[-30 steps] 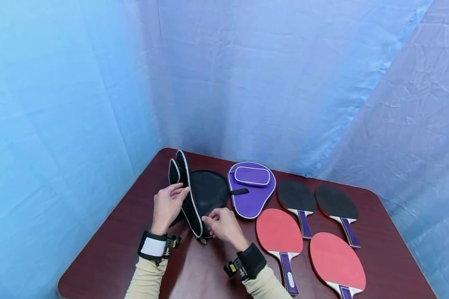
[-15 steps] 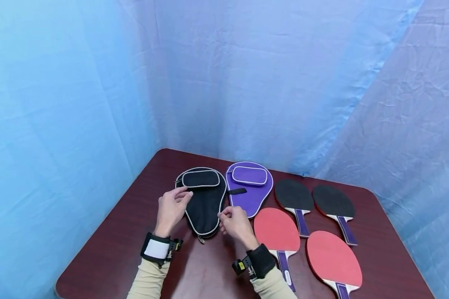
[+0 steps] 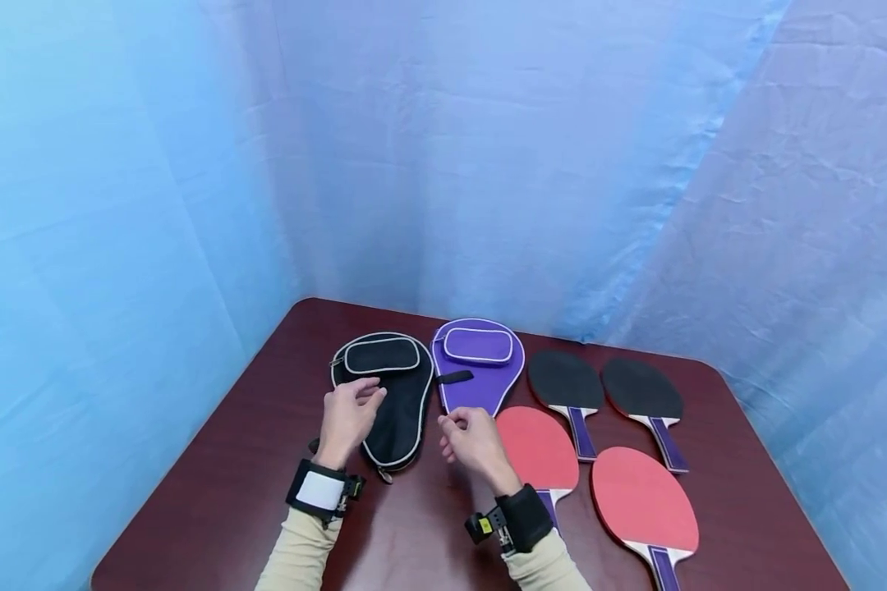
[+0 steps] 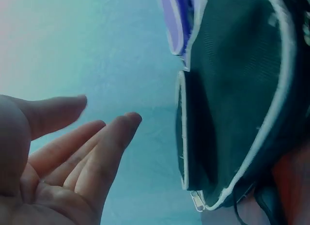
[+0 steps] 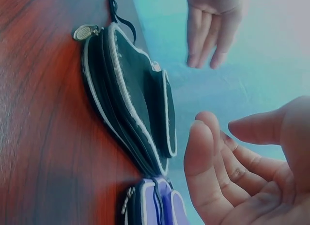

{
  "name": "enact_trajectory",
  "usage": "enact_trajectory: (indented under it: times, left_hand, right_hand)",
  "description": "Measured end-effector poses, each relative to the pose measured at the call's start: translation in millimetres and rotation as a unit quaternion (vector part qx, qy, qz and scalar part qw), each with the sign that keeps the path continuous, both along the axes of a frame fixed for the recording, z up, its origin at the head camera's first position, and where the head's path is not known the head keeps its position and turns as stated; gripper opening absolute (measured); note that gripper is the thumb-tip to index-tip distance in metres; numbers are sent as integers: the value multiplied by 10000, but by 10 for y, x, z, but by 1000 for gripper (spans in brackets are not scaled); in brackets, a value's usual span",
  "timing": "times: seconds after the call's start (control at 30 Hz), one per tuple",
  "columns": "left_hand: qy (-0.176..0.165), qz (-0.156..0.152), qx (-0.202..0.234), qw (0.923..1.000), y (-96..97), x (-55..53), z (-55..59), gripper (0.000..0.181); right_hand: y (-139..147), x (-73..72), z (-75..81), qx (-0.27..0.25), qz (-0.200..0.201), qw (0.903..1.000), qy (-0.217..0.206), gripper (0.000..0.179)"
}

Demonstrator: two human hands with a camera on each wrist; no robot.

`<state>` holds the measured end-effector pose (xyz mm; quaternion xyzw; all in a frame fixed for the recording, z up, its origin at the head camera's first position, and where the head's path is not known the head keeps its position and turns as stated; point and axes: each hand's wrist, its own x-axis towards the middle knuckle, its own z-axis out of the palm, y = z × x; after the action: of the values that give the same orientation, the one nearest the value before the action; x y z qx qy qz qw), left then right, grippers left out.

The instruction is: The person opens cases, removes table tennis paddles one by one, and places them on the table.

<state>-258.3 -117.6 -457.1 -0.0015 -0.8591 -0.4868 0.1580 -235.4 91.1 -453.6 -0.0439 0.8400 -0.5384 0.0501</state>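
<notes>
A black paddle case (image 3: pixel 395 410) with white piping and a small front pouch (image 3: pixel 382 355) lies flat on the table. Over its left side hovers my left hand (image 3: pixel 349 419), fingers relaxed and holding nothing; in the left wrist view its fingers (image 4: pixel 104 157) are apart from the case. My right hand (image 3: pixel 476 443) is just right of the case, loosely bent and without anything in it. The right wrist view has a gap between its thumb and fingers. A metal zipper pull (image 5: pixel 87 32) sits at the narrow end of the black case.
Beside the black case lies a purple paddle case (image 3: pixel 480 382). To the right are two black-faced paddles, one (image 3: pixel 565 382) left of the other (image 3: pixel 641 387), and two red-faced ones (image 3: pixel 540 447) nearer me. Blue curtains hang behind the dark red table (image 3: pixel 214 492).
The black case's front flap, earlier lifted on edge, has dropped flat over its back half. Both hands have let go of it and moved slightly away, and the view has shifted.
</notes>
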Motion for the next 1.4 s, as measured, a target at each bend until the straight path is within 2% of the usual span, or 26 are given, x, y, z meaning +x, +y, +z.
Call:
enact_trajectory:
  times: [0.17,0.3,0.37,0.43,0.5,0.57,0.63,0.87,1.0,1.2,1.4]
  left_hand:
    - [66,-3,-410,9991,116,-58,-99,20]
    - [-150,8,-1175,9930,232,-60,-172,25]
    - [-423,-92,-1735,9839,287,-56,-220,31]
    - [-817,-334,-2199,9715,336,-55,-275,38]
    - [-1143,-583,-2556,9582,369,-52,-322,42]
    - [-1404,-724,-2728,9490,388,-49,-354,45]
    - [-1489,-760,-2781,9459,395,-52,-367,45]
    - [-1670,-898,-2687,9444,365,-96,-355,48]
    - [-1813,-1021,-2563,9439,307,-148,-373,49]
    - [-1852,-1167,-2510,9429,221,-243,-384,49]
    - [-1944,-1294,-2597,9370,139,-353,-382,50]
  right_hand:
    - [83,-1,7,-136,-42,9999,-56,20]
    - [120,-1,16,-196,-108,9997,-52,20]
    - [129,5,29,-245,-138,9996,-30,21]
    - [135,13,45,-284,-181,9994,-16,21]
    - [141,19,56,-323,-199,9993,4,21]
    - [149,22,59,-355,-196,9992,40,21]
    - [161,22,63,-390,-189,9990,107,22]
    - [215,24,59,-467,-128,9986,188,22]
    - [237,35,49,-450,-110,9988,147,21]
    - [272,46,35,-486,-104,9987,137,21]
    - [317,64,32,-503,-129,9986,29,21]
